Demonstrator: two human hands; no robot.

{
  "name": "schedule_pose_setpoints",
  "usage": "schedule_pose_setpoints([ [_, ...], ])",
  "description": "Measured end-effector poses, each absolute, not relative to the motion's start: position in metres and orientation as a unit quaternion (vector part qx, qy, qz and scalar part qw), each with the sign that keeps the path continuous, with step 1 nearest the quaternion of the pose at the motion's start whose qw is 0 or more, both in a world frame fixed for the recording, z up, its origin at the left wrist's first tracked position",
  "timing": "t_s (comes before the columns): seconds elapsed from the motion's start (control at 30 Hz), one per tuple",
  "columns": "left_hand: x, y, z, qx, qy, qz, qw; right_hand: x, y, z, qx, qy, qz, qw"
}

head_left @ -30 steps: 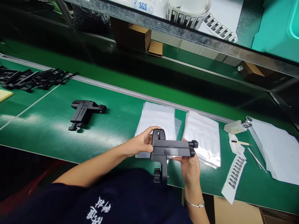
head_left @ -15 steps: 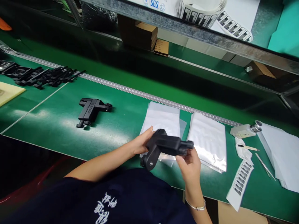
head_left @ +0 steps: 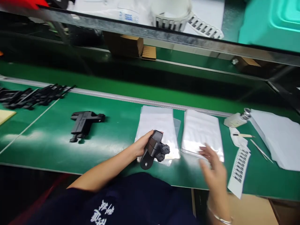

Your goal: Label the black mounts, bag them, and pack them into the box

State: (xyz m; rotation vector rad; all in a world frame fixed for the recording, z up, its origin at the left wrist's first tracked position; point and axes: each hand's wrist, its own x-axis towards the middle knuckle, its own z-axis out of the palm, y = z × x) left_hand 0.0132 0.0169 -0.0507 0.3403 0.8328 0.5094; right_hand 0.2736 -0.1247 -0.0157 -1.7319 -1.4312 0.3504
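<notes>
My left hand [head_left: 142, 145] grips a black plastic clamp part [head_left: 153, 150] above the near stack of clear plastic bags [head_left: 157, 120]. My right hand [head_left: 214, 167] is motion-blurred, fingers spread, holding nothing, over the lower edge of the second stack of bags [head_left: 201, 131]. A second black clamp part [head_left: 83, 123] lies on the green belt [head_left: 110, 134] to the left.
A heap of black plastic strips [head_left: 35, 93] lies at the far left. A strip of barcode labels [head_left: 240, 165], a small bottle [head_left: 236, 120], tweezers [head_left: 261, 151] and white sheets [head_left: 276, 137] lie at the right. A metal shelf rail [head_left: 150, 31] runs overhead.
My right hand has let go of the black part and moved right to the second bag stack. The left hand alone now holds the part, turned end-on.
</notes>
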Motion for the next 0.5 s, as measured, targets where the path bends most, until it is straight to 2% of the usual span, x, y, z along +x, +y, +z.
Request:
schedule_pose_setpoints([
  [0.03,0.013,0.017,-0.048,0.187,0.415,0.247,0.855,0.303,-0.139,-0.020,-0.772,-0.475,0.080,0.414],
  [0.1,0.009,0.021,-0.044,0.271,0.461,0.257,0.805,0.354,-0.173,-0.031,-0.905,-0.300,0.012,0.301],
  [0.17,0.002,0.029,-0.045,0.403,0.507,0.268,0.713,0.382,-0.208,-0.043,-0.962,-0.196,0.064,0.180],
  [0.2,-0.002,0.034,-0.048,0.476,0.524,0.263,0.656,0.387,-0.223,-0.051,-0.966,-0.169,0.090,0.174],
  [0.27,-0.009,0.046,-0.056,0.599,0.545,0.245,0.534,0.385,-0.243,-0.067,-0.950,-0.151,0.121,0.247],
  [0.37,-0.015,0.055,-0.058,0.696,0.566,0.182,0.403,0.373,-0.258,-0.087,-0.912,-0.153,0.144,0.352],
  [0.5,-0.007,0.039,-0.027,0.757,0.573,0.164,0.267,0.370,-0.268,-0.092,-0.827,-0.140,0.170,0.518],
])
